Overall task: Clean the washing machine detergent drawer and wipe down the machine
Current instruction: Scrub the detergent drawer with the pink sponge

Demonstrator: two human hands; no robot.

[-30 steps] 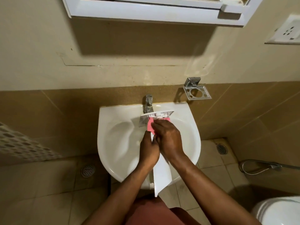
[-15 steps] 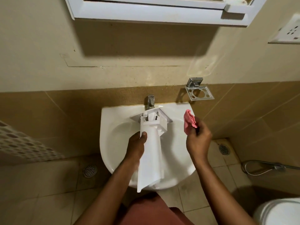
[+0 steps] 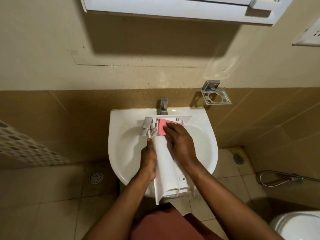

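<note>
While the left hand (image 3: pixel 149 160) grips the white detergent drawer (image 3: pixel 164 163) over the sink (image 3: pixel 123 151), the right hand (image 3: pixel 181 144) presses a pink cloth (image 3: pixel 161 127) into its far end, fingers seemingly flat.

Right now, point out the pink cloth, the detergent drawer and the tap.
pink cloth (image 3: pixel 161 127): head view, exposed left part.
detergent drawer (image 3: pixel 164 163): head view, middle of the long white body.
tap (image 3: pixel 163 103): head view, metal top above the basin.
</note>
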